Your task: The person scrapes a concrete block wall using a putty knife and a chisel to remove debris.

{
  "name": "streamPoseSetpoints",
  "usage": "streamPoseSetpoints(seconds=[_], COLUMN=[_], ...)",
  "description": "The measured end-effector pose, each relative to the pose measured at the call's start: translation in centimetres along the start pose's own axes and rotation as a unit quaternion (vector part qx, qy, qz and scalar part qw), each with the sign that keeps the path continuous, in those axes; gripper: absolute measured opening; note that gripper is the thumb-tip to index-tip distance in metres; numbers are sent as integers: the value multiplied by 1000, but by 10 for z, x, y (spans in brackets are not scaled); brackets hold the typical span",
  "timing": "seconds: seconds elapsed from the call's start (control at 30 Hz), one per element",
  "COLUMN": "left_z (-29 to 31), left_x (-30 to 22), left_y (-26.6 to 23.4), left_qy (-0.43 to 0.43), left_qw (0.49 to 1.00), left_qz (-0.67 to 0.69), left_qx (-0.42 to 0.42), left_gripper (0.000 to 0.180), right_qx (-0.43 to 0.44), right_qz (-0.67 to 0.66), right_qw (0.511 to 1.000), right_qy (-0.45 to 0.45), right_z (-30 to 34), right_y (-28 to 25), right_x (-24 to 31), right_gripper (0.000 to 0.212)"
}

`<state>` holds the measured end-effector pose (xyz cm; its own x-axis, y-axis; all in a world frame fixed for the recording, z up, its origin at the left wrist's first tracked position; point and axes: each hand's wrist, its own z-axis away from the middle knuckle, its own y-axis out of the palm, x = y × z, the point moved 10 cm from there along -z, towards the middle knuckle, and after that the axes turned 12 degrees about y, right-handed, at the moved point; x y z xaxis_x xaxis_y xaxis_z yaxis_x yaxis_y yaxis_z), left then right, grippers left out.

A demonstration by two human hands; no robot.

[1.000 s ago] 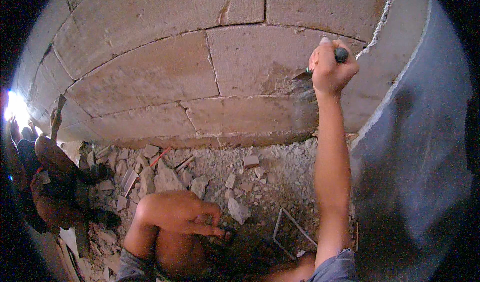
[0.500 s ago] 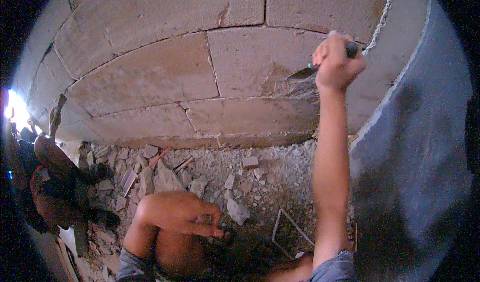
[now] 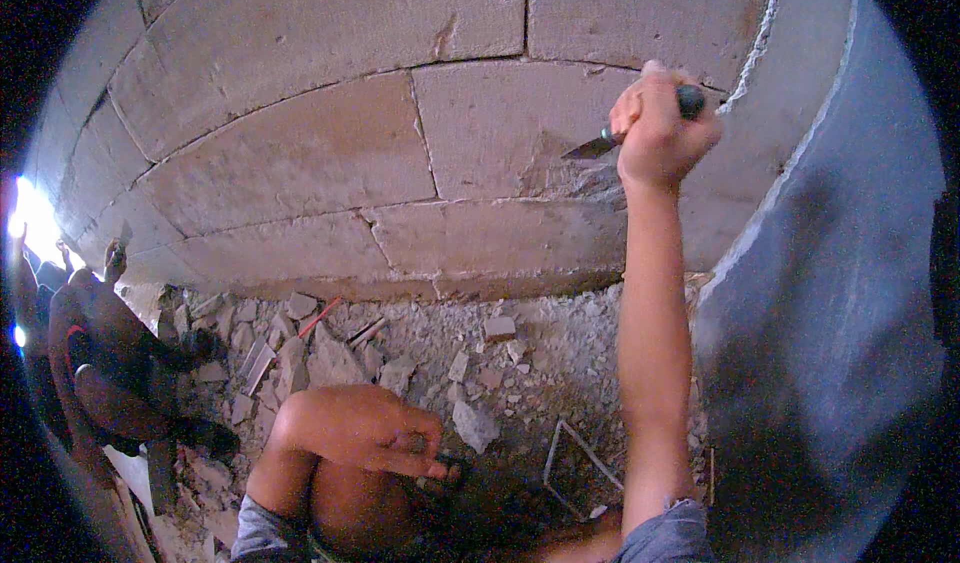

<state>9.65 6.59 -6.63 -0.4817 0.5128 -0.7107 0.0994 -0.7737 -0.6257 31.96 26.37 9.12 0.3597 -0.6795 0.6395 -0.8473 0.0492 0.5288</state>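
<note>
My right hand (image 3: 660, 128) is raised against the block wall (image 3: 300, 163) and is closed round the dark handle of a trowel (image 3: 600, 145). The trowel's metal blade points left and touches the wall by a damp mortar patch. My left hand (image 3: 405, 443) rests low over my bent knee, fingers curled; whether it holds anything is unclear.
Broken block pieces and rubble (image 3: 330, 353) cover the ground below the wall. A grey plastered surface (image 3: 830, 303) rises at the right. A thin wire frame (image 3: 580, 463) lies on the ground near my right arm. Another person (image 3: 110, 363) crouches at the far left.
My right hand with the trowel has risen a little along the wall. My left hand has stayed on the knee.
</note>
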Motion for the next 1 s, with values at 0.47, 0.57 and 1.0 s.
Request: streamPoseSetpoints(seconds=[0.47,0.57,1.0], left_z=[4,6,7], left_x=[13,14,7], left_y=[3,0,-4], left_qy=[11,35,6], left_qw=[1000,998,1000], left_qz=[26,45,-17], left_qx=[-6,-14,-22], left_gripper=[35,34,35], right_qx=[-4,75,82], right_qz=[45,-33,-44], right_qw=[999,994,993], right_qy=[11,-66,-73], right_z=[5,8,-1], right_y=[-15,-8,-12], right_x=[-29,14,38], right_gripper=[29,23,34])
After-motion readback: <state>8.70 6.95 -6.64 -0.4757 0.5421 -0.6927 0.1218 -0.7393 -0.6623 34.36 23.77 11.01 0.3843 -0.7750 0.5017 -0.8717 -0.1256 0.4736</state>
